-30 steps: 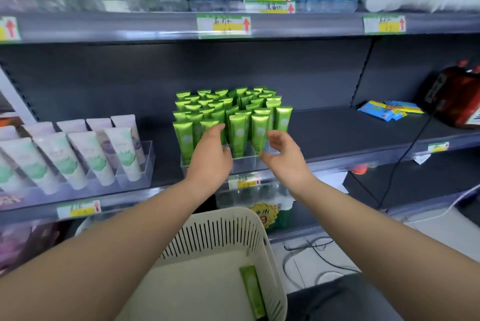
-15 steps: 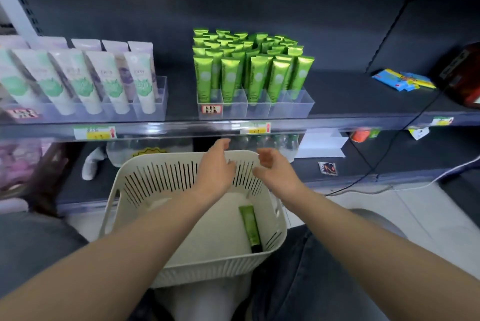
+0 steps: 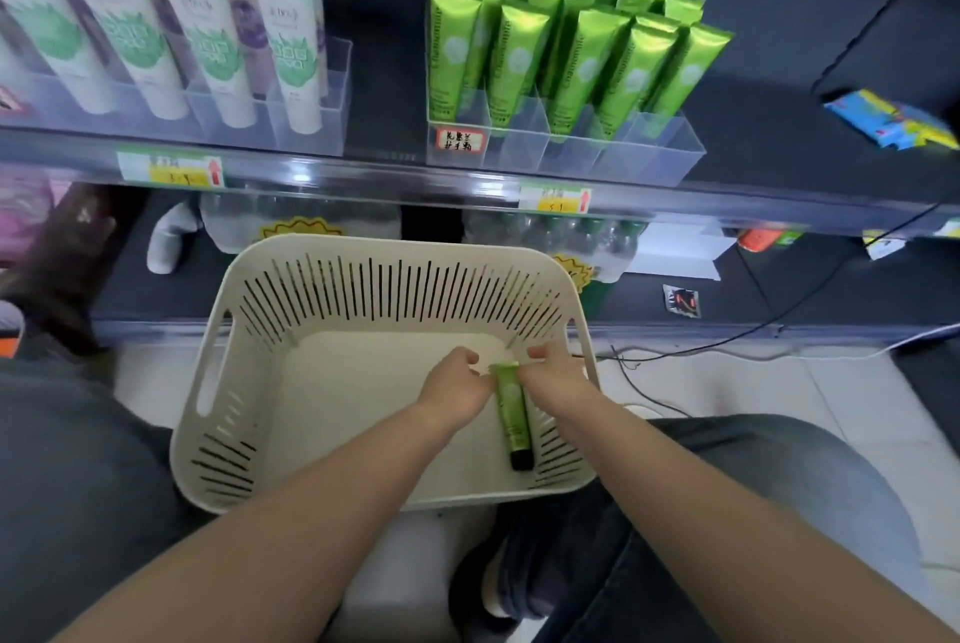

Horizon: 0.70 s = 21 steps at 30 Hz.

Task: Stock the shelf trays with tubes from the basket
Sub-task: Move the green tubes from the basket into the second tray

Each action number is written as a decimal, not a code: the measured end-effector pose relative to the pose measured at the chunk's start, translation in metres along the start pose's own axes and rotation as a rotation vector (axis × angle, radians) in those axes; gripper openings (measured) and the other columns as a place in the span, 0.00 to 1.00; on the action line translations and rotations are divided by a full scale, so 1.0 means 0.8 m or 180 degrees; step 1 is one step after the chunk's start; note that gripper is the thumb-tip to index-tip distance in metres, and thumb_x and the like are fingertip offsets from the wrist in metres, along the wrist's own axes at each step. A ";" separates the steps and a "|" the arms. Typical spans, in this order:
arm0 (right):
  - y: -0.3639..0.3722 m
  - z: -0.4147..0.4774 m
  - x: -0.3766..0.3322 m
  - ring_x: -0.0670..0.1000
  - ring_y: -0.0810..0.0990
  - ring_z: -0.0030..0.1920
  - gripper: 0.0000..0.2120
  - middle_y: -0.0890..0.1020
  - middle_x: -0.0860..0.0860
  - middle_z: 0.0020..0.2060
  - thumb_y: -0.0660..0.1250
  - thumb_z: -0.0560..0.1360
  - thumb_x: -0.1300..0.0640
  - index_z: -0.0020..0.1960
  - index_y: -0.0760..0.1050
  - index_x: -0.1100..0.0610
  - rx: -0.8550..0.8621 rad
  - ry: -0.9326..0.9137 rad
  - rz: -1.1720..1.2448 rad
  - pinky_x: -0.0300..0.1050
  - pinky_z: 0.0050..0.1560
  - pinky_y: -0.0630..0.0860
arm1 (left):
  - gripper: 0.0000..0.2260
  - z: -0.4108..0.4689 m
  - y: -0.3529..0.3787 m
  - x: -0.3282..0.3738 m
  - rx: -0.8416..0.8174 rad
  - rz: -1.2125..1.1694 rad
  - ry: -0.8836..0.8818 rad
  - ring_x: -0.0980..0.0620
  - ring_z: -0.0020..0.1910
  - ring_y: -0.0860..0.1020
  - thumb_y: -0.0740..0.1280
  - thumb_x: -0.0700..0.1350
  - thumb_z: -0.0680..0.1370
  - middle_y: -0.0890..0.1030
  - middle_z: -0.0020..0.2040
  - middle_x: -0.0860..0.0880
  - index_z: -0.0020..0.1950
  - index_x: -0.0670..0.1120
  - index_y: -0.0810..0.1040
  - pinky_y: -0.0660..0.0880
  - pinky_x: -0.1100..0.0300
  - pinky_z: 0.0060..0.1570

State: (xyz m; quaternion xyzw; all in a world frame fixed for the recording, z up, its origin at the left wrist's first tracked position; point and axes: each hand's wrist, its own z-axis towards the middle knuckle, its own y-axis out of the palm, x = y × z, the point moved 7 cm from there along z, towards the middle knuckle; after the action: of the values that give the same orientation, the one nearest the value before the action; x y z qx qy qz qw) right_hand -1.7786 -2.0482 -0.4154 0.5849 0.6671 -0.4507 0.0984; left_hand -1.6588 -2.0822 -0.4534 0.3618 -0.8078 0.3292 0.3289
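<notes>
- One green tube [image 3: 511, 408] is seen in the basket [image 3: 395, 247], laid flat on its floor close to the right wall.
- The long axis is run far to near: the crimped end is pointed toward the shelf [image 3: 363, 174], the black cap toward the person.
- The crimped end is flanked by the left hand [image 3: 457, 390] and the right hand [image 3: 553, 374]; both are equally near.
- Each grip is shown with fingers curled at that end; whether the tube is pinched cannot be told.
- The tray [image 3: 649, 159] is located above and ahead, so a lift by the crimped end is judged likely.
</notes>
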 end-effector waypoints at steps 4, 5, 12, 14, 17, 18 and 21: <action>0.016 0.020 0.017 0.47 0.72 0.38 0.06 0.76 0.52 0.40 0.59 0.77 0.62 0.52 0.71 0.57 0.0014 0.0204 -0.0046 0.38 0.33 0.66 | 0.24 0.024 0.008 -0.027 -0.0171 -0.0177 -0.0385 0.42 0.59 0.75 0.66 0.45 0.77 0.74 0.63 0.39 0.70 0.40 0.66 0.75 0.51 0.58; 0.019 0.025 0.021 0.47 0.71 0.38 0.05 0.74 0.51 0.39 0.58 0.78 0.61 0.52 0.71 0.57 0.0055 0.0280 -0.0067 0.39 0.33 0.66 | 0.24 0.030 0.011 -0.032 -0.0222 -0.0179 -0.0438 0.42 0.59 0.75 0.66 0.45 0.77 0.74 0.63 0.39 0.71 0.40 0.65 0.75 0.52 0.56; 0.045 0.061 0.050 0.55 0.73 0.42 0.09 0.73 0.56 0.38 0.54 0.77 0.66 0.51 0.72 0.63 0.0033 0.0793 -0.0013 0.43 0.41 0.70 | 0.03 0.063 0.034 -0.060 -0.0419 -0.0520 -0.0900 0.42 0.54 0.74 0.64 0.42 0.77 0.73 0.53 0.41 0.47 0.44 0.73 0.74 0.53 0.50; 0.050 0.075 0.060 0.57 0.74 0.47 0.10 0.74 0.59 0.42 0.55 0.77 0.66 0.55 0.72 0.65 0.0080 0.0916 -0.0014 0.47 0.49 0.72 | 0.09 0.075 0.043 -0.067 -0.0515 -0.0576 -0.0989 0.41 0.56 0.74 0.64 0.42 0.77 0.73 0.54 0.40 0.56 0.42 0.72 0.74 0.53 0.49; 0.052 0.090 0.071 0.57 0.73 0.47 0.05 0.71 0.56 0.37 0.55 0.76 0.65 0.48 0.69 0.62 0.0168 0.1115 -0.0067 0.48 0.49 0.71 | 0.11 0.090 0.055 -0.077 -0.0565 -0.0629 -0.1117 0.42 0.53 0.73 0.65 0.42 0.77 0.73 0.55 0.39 0.59 0.42 0.70 0.73 0.54 0.45; 0.052 0.095 0.074 0.57 0.72 0.47 0.05 0.70 0.55 0.35 0.55 0.77 0.65 0.44 0.68 0.61 0.0182 0.1144 -0.0108 0.47 0.48 0.70 | 0.09 0.095 0.058 -0.081 -0.0555 -0.0647 -0.1151 0.42 0.51 0.73 0.65 0.41 0.77 0.73 0.53 0.39 0.55 0.42 0.70 0.73 0.54 0.45; 0.057 0.110 0.079 0.55 0.71 0.47 0.08 0.71 0.56 0.37 0.54 0.78 0.64 0.44 0.70 0.63 0.0059 0.1129 -0.0258 0.42 0.43 0.69 | 0.06 0.108 0.065 -0.088 -0.0490 -0.0744 -0.1157 0.42 0.47 0.75 0.64 0.40 0.77 0.74 0.47 0.37 0.52 0.39 0.73 0.74 0.54 0.46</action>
State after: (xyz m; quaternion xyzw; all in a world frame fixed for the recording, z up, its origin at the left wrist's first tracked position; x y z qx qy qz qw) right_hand -1.7927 -2.0717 -0.5297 0.6288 0.6929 -0.3502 -0.0444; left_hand -1.6891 -2.0953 -0.5720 0.4801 -0.8291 0.1556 0.2405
